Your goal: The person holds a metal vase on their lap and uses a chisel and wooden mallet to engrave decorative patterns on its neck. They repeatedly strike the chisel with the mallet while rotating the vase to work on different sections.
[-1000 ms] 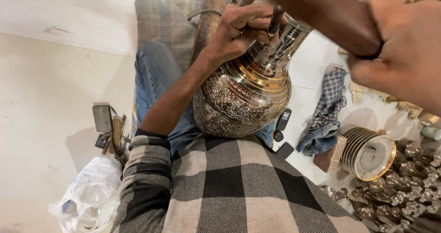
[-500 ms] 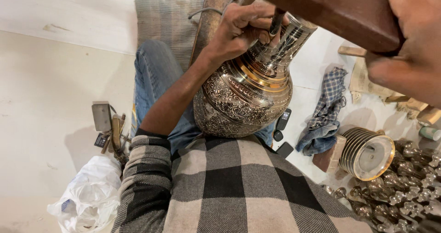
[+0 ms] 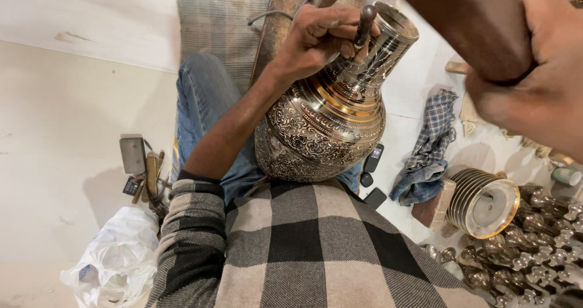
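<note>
Resting in my lap against my checked shirt (image 3: 316,247), the engraved metal vase (image 3: 325,132) lies tilted, its mouth pointing up and away from me over my jeans (image 3: 203,101). Most of its belly is already covered in dense scrolling pattern, with bands cut around the shoulder; the smooth golden ring between the bands and part of the neck look plainer, so I judge the engraving well along, with work left near the neck.

My left hand (image 3: 316,41) is curled closed around a small dark chisel (image 3: 364,24), its tip set against the neck just below the rim, the fingers braced on the metal. My right hand (image 3: 534,77) is wrapped tight around a thick wooden mallet (image 3: 473,23), raised above and to the right of the vase, well clear of the chisel head.

Beside my right leg a blue checked cloth (image 3: 431,144) lies on the floor, with a couple of small dark objects near the vase's base. Farther right sits a ribbed metal pot (image 3: 483,202) and a heap of small metal pieces (image 3: 534,247). On my left are some small tools (image 3: 143,171) and a white plastic bag (image 3: 115,262).
</note>
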Motion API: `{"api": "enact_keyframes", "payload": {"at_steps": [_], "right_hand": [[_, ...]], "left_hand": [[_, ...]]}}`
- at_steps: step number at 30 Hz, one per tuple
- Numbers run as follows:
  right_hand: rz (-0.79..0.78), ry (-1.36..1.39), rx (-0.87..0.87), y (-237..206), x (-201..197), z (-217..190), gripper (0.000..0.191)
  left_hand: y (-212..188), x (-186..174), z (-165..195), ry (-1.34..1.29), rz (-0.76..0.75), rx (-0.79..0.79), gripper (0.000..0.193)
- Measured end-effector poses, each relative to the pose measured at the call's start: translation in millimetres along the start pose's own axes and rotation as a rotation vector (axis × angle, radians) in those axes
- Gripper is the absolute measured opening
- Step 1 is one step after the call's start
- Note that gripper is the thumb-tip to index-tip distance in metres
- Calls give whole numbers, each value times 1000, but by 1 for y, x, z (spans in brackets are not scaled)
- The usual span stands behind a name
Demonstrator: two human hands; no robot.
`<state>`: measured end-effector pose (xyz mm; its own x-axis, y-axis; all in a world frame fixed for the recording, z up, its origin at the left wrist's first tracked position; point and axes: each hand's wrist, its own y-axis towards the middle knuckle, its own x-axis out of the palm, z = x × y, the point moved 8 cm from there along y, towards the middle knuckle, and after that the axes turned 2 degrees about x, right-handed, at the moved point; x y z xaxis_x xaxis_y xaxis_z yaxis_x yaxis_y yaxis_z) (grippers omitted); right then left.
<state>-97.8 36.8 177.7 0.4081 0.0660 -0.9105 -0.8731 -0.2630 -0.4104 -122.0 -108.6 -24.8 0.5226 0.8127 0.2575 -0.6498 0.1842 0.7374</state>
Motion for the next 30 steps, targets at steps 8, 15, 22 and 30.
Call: {"api": "enact_keyframes", "payload": {"at_steps": [8,15,22,30], "right_hand": [[7,3,36,1,-2,-9,46],[-85,-198,66,3,8,-10,47],[14,150,-19,-4,-2,-6,37],[-160,-67,109,11,14,17,43]], "left_hand": [[-4,-2,-3,-88,6,-52,51],[-3,-5,-5,-236,28,-65,60],[1,-7,5,-176,-17,-21,50],[-5,-9,-2,-112,28,-70,53]]}}
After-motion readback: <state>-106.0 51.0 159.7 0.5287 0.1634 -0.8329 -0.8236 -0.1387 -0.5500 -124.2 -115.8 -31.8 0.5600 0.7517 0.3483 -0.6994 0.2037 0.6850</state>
